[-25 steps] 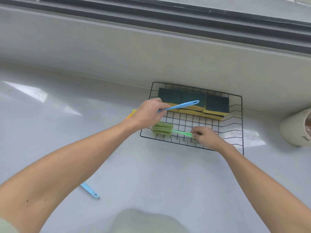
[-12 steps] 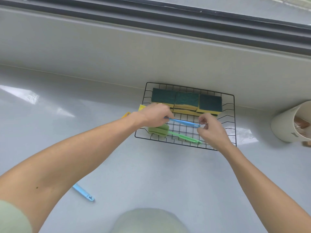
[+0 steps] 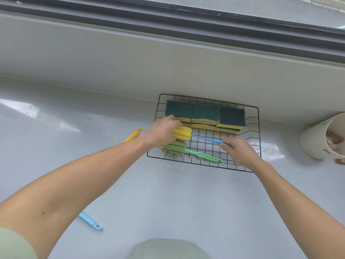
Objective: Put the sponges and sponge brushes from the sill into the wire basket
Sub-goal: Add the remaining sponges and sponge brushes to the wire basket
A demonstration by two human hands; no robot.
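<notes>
A black wire basket [image 3: 258, 128] stands on the pale sill against the wall. Several green-topped yellow sponges [image 3: 205, 114] are stacked along its far side. A green sponge brush [image 3: 188, 151] lies along the basket's near side. Just above it lies a brush with a yellow sponge head [image 3: 182, 134] and a blue handle [image 3: 207, 139]. My left hand [image 3: 162, 132] holds the yellow head at the basket's left end. My right hand [image 3: 238, 152] pinches the tip of the blue handle. Outside the basket, a yellow handle [image 3: 133, 135] and a blue handle [image 3: 90, 221] show from under my left arm.
A cream cup [image 3: 321, 136] with brown contents stands on the sill to the right of the basket. A dark window frame [image 3: 168, 25] runs along the top above the pale wall. A rounded pale shape [image 3: 168, 248] sits at the bottom edge.
The blue-handled brush came down from a raised tilt into the basket, above the green brush. My right hand let go of the green handle and took the blue handle's tip.
</notes>
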